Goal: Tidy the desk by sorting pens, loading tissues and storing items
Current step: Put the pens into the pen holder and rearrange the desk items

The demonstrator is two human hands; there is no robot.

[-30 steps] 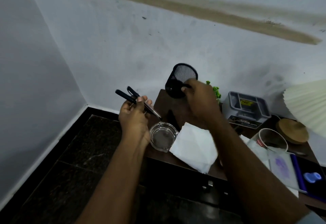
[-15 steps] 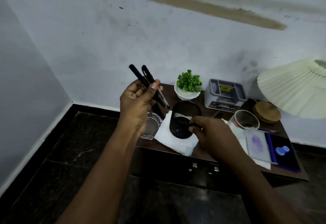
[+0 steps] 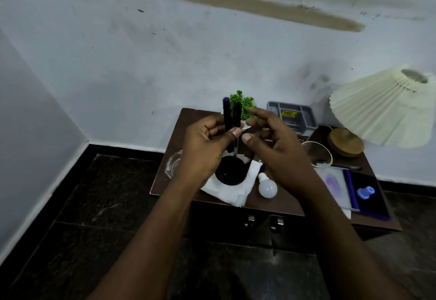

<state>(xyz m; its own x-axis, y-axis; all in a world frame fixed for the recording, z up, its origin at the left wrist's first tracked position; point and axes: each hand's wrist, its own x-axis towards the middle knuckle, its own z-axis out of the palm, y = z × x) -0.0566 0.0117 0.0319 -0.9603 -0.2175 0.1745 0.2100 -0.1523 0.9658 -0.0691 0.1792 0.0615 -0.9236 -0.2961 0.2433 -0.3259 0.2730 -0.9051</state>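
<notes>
My left hand (image 3: 207, 144) grips two dark pens (image 3: 231, 116) upright, tips pointing down over the black mesh pen holder (image 3: 232, 170). The holder stands on a white tissue (image 3: 232, 192) near the desk's front edge. My right hand (image 3: 278, 148) hovers just right of the pens with fingers spread and holds nothing; its thumb is close to my left thumb. Part of the holder is hidden behind my left hand.
On the brown desk (image 3: 271, 203) are a glass ashtray (image 3: 173, 165), a white bulb (image 3: 267, 186), a small green plant (image 3: 243, 103), a grey organiser tray (image 3: 292, 116), a clear cup (image 3: 317, 154), a wooden lid (image 3: 345, 142), a pleated lamp shade (image 3: 387, 108) and a dark notebook with a blue clip (image 3: 365, 192).
My right hand let go of the pen holder, which now stands on the tissue, and rose beside the pens. My left hand turned the pens upright over the holder.
</notes>
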